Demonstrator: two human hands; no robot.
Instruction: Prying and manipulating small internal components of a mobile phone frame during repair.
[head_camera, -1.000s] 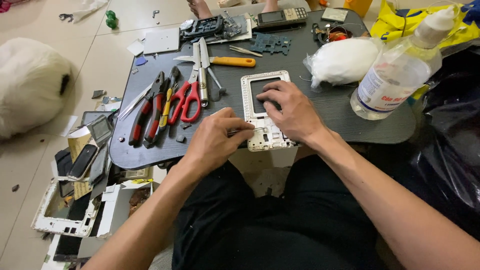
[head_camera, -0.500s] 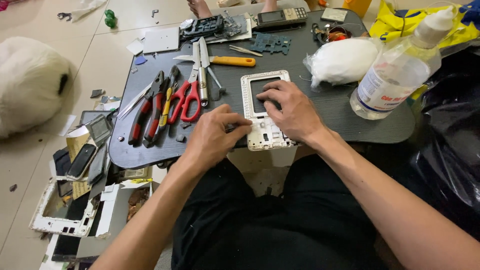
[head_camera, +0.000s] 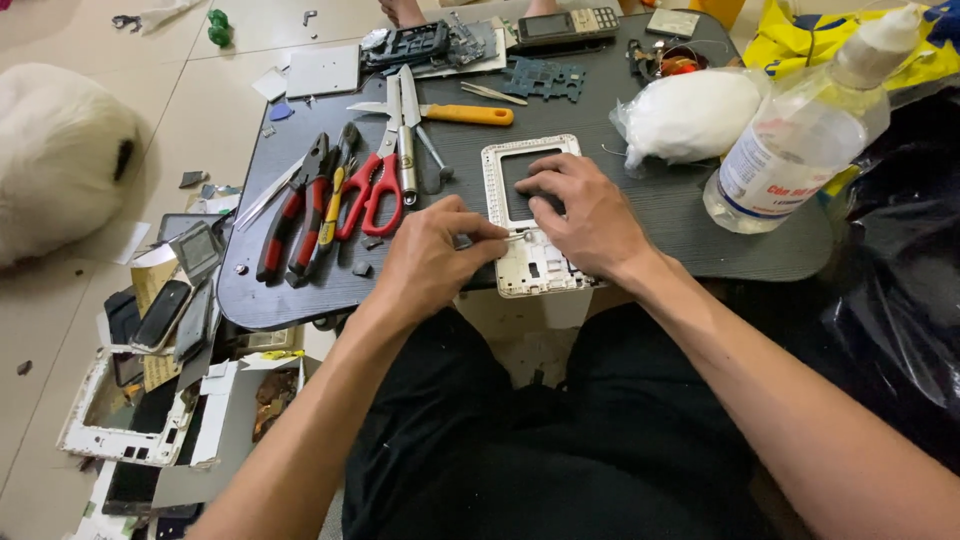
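Observation:
A white phone frame (head_camera: 505, 170) lies on the dark low table (head_camera: 660, 215) in front of me. My right hand (head_camera: 585, 215) rests flat on the frame and presses it down, fingers over its dark middle. My left hand (head_camera: 435, 255) is pinched on a thin metal tool, whose tip touches the frame's left edge near the lower part. The frame's bottom end overhangs the table's front edge slightly.
Red-handled pliers (head_camera: 285, 220), red scissors (head_camera: 375, 190), tweezers and an orange-handled screwdriver (head_camera: 470, 114) lie left of the frame. A white cotton bag (head_camera: 690, 115) and a clear liquid bottle (head_camera: 790, 140) stand on the right. Phone parts and circuit boards (head_camera: 545, 75) lie behind; more phones (head_camera: 160, 315) litter the floor.
The view is nearly the same. My left hand has shifted slightly toward the frame's left edge with the thin tool; my right hand stays on the frame.

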